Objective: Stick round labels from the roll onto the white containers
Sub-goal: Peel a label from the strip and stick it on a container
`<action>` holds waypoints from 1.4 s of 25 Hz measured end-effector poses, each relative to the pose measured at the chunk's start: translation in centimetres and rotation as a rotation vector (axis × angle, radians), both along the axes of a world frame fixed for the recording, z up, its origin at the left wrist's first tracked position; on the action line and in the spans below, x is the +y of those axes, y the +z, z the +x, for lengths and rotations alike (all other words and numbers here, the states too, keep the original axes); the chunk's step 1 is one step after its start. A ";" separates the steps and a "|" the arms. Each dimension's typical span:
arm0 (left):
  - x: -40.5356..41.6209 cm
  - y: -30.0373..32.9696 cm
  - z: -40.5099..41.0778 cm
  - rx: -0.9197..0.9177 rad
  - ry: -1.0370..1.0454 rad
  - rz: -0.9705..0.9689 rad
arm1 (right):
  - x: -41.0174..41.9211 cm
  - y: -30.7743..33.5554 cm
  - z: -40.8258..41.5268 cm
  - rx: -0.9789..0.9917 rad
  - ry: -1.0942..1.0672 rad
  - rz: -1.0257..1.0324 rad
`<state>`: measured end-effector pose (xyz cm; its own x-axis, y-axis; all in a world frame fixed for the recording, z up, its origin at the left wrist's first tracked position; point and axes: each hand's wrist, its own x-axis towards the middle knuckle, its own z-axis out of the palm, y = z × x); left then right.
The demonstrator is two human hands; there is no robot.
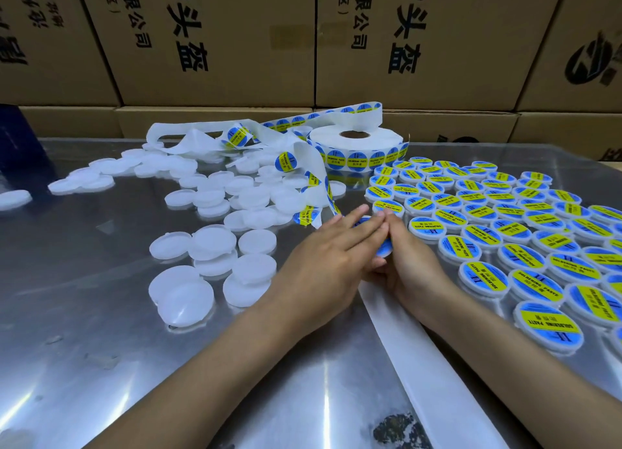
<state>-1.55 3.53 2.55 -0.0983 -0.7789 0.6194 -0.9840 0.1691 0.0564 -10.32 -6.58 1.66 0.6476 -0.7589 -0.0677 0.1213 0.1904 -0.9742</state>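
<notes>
- Stacked cardboard boxes (215,41) with black printed characters wall off the back; in front of them a shiny metal bench (101,314).
- Both hands meet mid-bench over one container (383,246); only its blue label edge shows between them.
- Left hand (323,263) lies flat on top, fingers straight and pressed down across the label.
- Right hand (409,256) curls around the container's right side, fingertips up beside the left ones. Holding it from that side and below, as far as visible.
- Label roll (356,145) lies flat at the back centre, blue and yellow round labels around its edge.
- Loose strip (316,186) runs from the roll in tangled loops to the left and then down toward the hands, ending just beside the left fingertips with labels on it.
- Bare white backing strip (417,364) runs under the hands toward the near edge, between the forearms.
- Unlabelled white containers (215,243) scattered and partly overlapping on the left half of the bench, some under the strip loops.
- Labelled containers (505,226) packed in tight rows on the right, labels up, touching each other.
- Dark blue object (16,135) at far left edge; can't tell what it is.
</notes>
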 end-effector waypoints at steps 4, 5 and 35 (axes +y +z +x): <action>0.3 0.2 0.0 -0.001 -0.030 -0.167 | 0.3 0.0 -0.1 -0.047 0.035 0.043; 0.4 0.3 0.1 -0.007 -0.047 -0.200 | 0.4 0.1 -0.2 -0.043 0.036 0.027; 2.4 0.8 3.9 0.105 0.871 0.497 | -2.1 0.7 -2.2 0.854 -0.188 -1.249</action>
<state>2.36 5.90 3.32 0.6646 -0.7256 0.1782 -0.7395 -0.6729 0.0181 -12.56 -8.67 2.38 0.6388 -0.6762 0.3669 -0.6157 -0.7353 -0.2833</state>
